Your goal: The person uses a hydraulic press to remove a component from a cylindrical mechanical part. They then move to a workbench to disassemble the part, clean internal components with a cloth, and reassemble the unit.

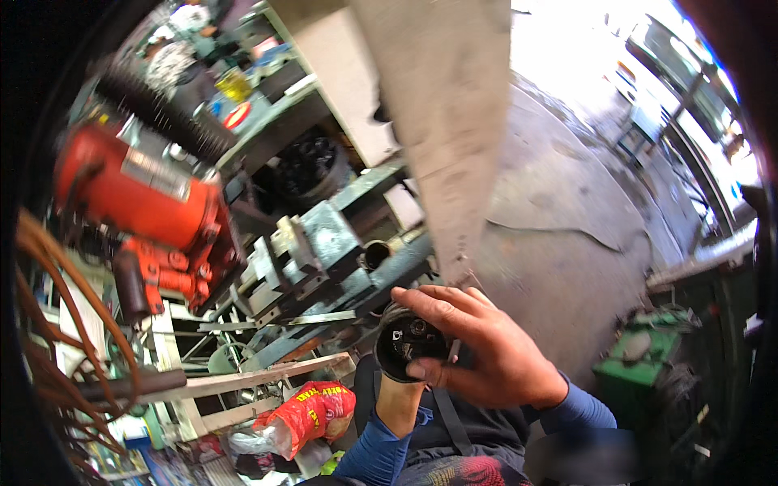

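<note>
A black, round, cup-like part (412,343) with metal bits inside its open face is held in front of my lap. My right hand (482,348) spans its rim, the thumb on the near edge and the stretched fingers across the far edge. From below, my left hand (399,398) supports the same part; only its wrist and heel show, as the part hides its fingers. Just beyond my hands is a workbench (332,231) with metal blocks and a short open tube (375,254).
A large red bottle jack (138,190) is at the left, above brown cables (73,324). A red plastic bag (320,413) lies low left. A beige post (442,105) rises ahead. At the right stands a green box (640,352); a thin cable (559,231) crosses the floor.
</note>
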